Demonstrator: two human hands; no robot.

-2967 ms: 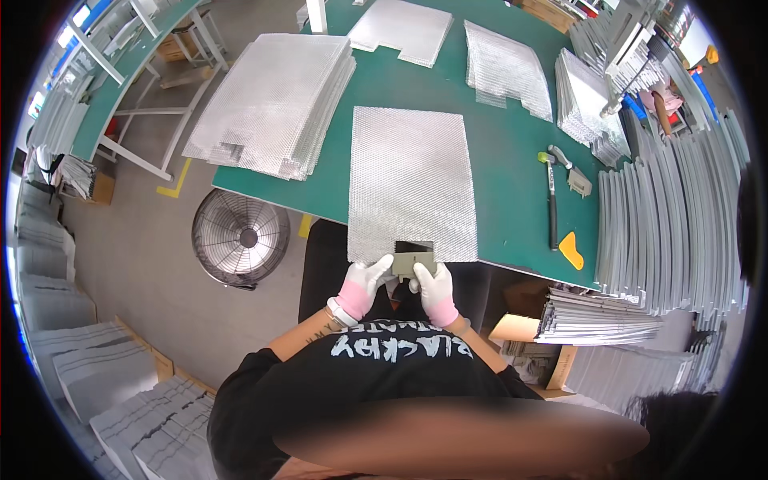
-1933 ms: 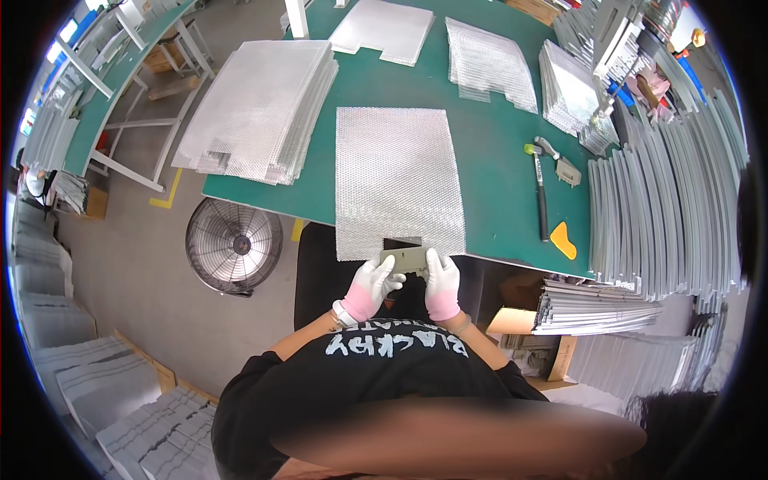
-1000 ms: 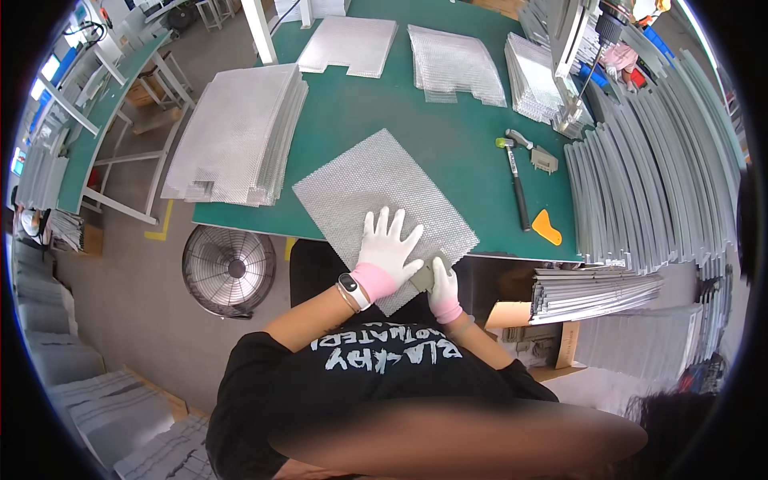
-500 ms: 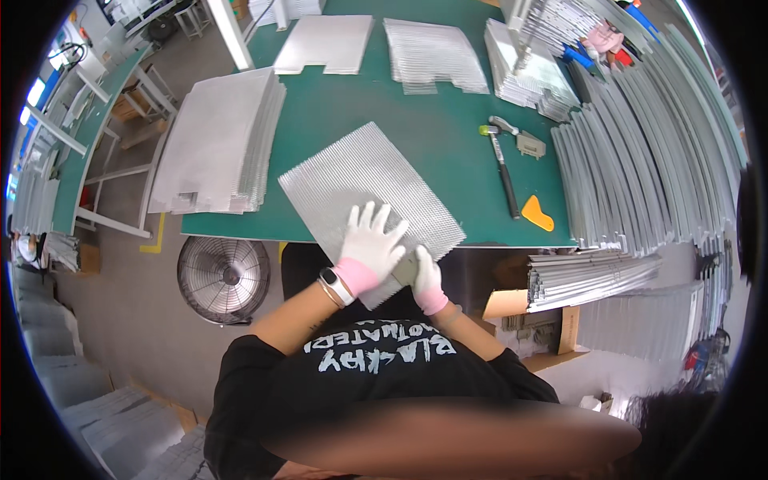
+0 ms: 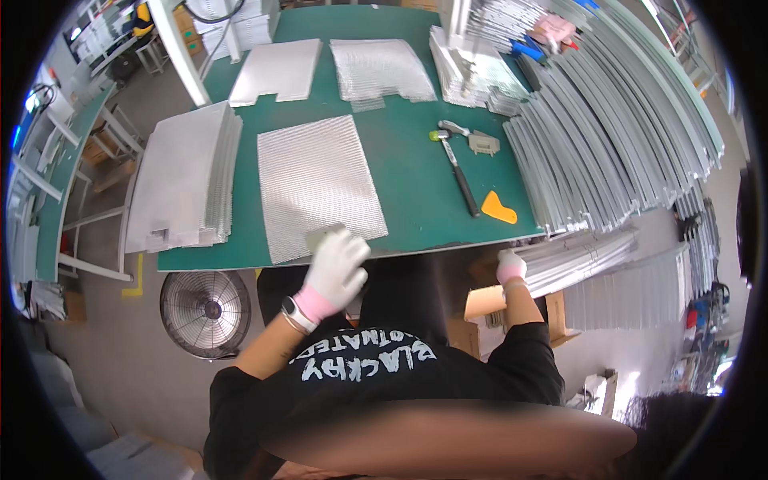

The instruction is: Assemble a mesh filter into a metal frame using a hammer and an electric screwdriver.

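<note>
A silvery mesh sheet (image 5: 320, 180) lies on the green table, its near edge close to the table's front edge. My left hand (image 5: 336, 270), in a white glove with a pink cuff, is at that near edge with thumb and fingers apart. Next to its fingertips is a small grey-green piece (image 5: 318, 238), partly hidden by the hand. My right hand (image 5: 510, 266), gloved the same way, is out to the right beside the ends of long silvery strips (image 5: 584, 260) below the table edge. Its fingers are bunched and small in view; whether they grip a strip is unclear.
Stacked panels stand at left (image 5: 180, 172) and along the back (image 5: 276, 68). A hammer (image 5: 460, 176), a grey block (image 5: 484, 142) and a yellow scraper (image 5: 500, 207) lie right of the sheet. Long curved-looking profiles (image 5: 592, 160) fill the right side. A floor fan (image 5: 210, 310) stands below left.
The mesh sheet has turned straighter and lies farther left on the table. My right hand has left its edge and moved right to the strips. My left hand has come off the sheet's middle.
</note>
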